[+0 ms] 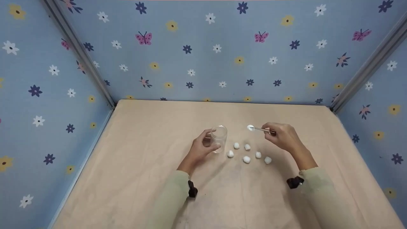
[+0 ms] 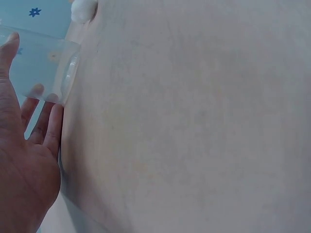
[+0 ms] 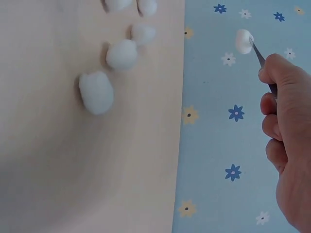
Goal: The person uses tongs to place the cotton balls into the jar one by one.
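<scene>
A clear plastic cup [image 1: 219,138] stands on the table with the left hand [image 1: 202,147] curled round its side; in the left wrist view the thumb and fingers hold the cup [image 2: 41,65] from either side. The right hand [image 1: 284,136] pinches metal tweezers [image 1: 262,129], whose tips grip a white cotton ball [image 1: 250,127] to the right of the cup. Several other cotton balls [image 1: 246,159] lie loose on the table between the two hands. In the right wrist view the gripped ball [image 3: 244,41] is held at the tweezers' tips, away from the loose ones [image 3: 96,92].
The table [image 1: 133,159] has a light beige cover. Blue panels [image 1: 203,38] with flowers and butterflies stand behind it and at both sides, with grey posts [image 1: 79,51] at the corners.
</scene>
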Demonstrator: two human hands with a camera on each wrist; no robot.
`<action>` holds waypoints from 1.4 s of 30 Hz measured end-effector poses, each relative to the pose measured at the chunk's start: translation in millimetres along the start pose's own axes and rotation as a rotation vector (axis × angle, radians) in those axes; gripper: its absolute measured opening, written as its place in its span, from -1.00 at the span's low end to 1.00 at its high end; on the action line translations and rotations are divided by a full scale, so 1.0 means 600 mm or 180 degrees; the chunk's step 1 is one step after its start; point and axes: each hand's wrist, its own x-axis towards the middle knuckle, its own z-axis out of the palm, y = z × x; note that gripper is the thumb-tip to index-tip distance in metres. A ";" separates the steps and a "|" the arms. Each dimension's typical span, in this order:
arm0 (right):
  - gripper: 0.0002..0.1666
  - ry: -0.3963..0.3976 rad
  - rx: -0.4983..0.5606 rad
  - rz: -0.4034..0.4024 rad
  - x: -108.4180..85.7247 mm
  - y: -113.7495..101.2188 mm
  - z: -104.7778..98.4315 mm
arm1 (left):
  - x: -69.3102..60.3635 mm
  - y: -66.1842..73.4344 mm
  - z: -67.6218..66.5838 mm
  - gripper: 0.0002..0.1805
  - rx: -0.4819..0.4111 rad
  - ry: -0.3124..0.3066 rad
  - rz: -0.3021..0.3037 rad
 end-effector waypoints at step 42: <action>-0.81 -0.0159 0.0163 -0.0142 0.081 -0.067 0.015 | 0.001 0.002 0.000 -0.23 0.0065 -0.0032 -0.0087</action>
